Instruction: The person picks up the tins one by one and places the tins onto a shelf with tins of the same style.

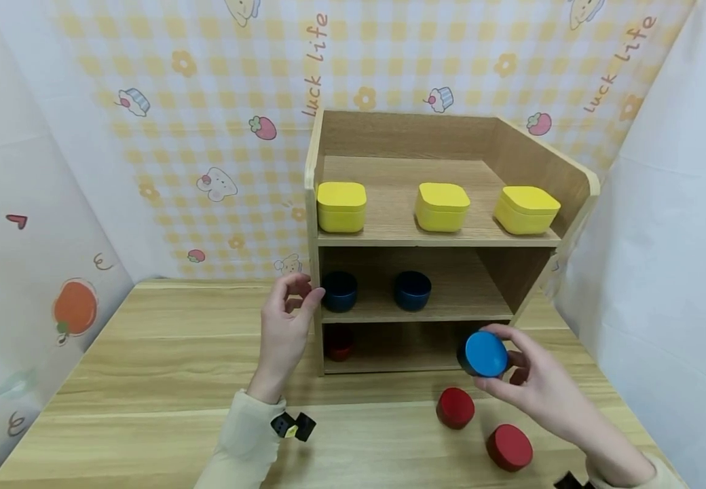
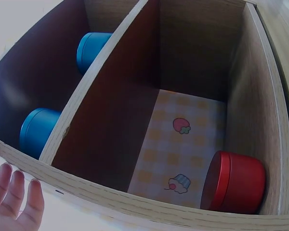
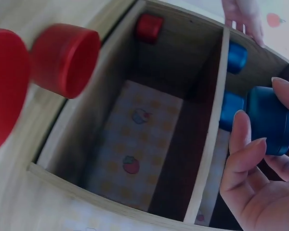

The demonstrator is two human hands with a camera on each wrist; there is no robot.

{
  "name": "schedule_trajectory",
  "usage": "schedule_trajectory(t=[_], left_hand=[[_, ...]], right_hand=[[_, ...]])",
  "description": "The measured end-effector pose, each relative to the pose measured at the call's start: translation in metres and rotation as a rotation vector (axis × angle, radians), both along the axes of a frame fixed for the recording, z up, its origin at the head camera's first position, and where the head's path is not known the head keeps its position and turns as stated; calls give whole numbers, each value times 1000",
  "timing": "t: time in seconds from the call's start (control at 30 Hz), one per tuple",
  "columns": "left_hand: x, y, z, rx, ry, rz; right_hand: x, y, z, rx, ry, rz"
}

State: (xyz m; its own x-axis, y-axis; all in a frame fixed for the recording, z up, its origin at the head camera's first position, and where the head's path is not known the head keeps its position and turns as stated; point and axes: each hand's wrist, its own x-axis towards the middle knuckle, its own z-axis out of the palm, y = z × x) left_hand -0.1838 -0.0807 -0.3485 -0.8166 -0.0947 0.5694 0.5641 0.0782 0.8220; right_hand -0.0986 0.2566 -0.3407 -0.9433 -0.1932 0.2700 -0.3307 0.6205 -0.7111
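Note:
My right hand (image 1: 539, 380) pinches a blue round tin (image 1: 485, 354) between thumb and fingers, in front of the shelf's right side. In the right wrist view that tin (image 3: 270, 120) is held near the middle tier. My left hand (image 1: 286, 326) is beside the wooden shelf's left side panel (image 1: 315, 272), its fingers loosely bent and holding nothing; whether they touch the panel I cannot tell. Two blue tins, a left one (image 1: 339, 292) and another (image 1: 412, 291), stand on the middle tier. One red tin (image 1: 339, 345) sits at the left of the bottom tier.
Two red tins, one nearer the shelf (image 1: 455, 408) and one closer to me (image 1: 510, 447), are on the wooden table (image 1: 163, 380) below my right hand. Three yellow boxes, left (image 1: 341, 207), middle (image 1: 442, 207) and right (image 1: 527, 210), line the top tier's front.

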Motion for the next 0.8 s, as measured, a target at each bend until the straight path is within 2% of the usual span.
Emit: schedule_trajectory(t=[0.2,0.33,0.67,0.8], left_hand=[[1,0,1,-3,6,2],[1,1,2,-7,24,7],[2,1,2,-9,33,9],[2,1,2,-10,39,10]], right_hand=[[-11,2,5,-63,16,-36],[-22,4,6,-75,26,-90],[-41,6,13,55,71,-263],[-45,6,19,66,35,-300]])
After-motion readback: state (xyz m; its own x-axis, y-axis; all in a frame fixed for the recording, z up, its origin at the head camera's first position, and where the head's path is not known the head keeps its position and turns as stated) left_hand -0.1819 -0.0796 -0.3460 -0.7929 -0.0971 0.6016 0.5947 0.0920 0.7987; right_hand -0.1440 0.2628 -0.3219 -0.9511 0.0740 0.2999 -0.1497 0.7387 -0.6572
